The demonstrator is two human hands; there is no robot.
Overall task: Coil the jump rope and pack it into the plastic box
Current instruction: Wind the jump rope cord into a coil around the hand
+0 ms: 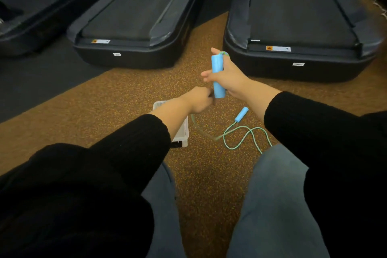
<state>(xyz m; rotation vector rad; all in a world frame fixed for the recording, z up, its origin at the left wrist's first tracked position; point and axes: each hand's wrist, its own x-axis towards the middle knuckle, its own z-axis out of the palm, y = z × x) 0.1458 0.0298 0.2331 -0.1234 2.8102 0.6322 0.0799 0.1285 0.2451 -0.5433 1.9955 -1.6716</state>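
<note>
My right hand (227,76) grips one blue foam handle (217,76) of the jump rope, held upright, with a bit of green cord looped at its top. Just below that handle, my left hand (199,100) is closed on the green cord (240,134), which hangs blurred from it down to the floor. The cord curls in loose loops on the floor between my knees. The second blue handle (241,114) lies on the floor beside those loops. A clear plastic box (184,132) stands on the floor, mostly hidden under my left forearm.
Brown speckled rubber floor (129,98) lies in front of me. Two black treadmill ends (125,52) (297,65) stand just beyond my hands, and a third is at the far left. My jeans-clad knees (276,195) frame the cord.
</note>
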